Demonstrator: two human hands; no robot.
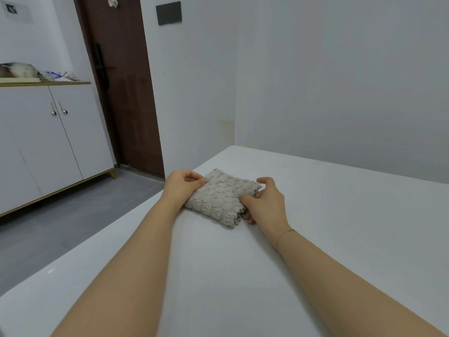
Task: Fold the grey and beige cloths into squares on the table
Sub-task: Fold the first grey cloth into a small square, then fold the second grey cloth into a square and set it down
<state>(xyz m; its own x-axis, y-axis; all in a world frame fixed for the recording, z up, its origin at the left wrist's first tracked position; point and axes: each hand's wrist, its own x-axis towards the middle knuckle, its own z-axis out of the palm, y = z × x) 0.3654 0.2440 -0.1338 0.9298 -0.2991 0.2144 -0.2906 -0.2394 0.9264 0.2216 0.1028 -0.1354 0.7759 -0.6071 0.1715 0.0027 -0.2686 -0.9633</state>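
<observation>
Both forearms reach out; left hand (181,184) pinches beige cloth's (220,198) left edge, right hand (264,199) grips its right edge, folded on table (315,239).

The beige cloth (220,198) is thick, nubbly fleece — matt and rough, with a scale-like pile. Under it the white bench (315,215) looks smooth with a faint sheen. The door (121,81) is dark wood grain — the cabinet (43,142) smooth white with shiny metal knobs (59,111).
</observation>
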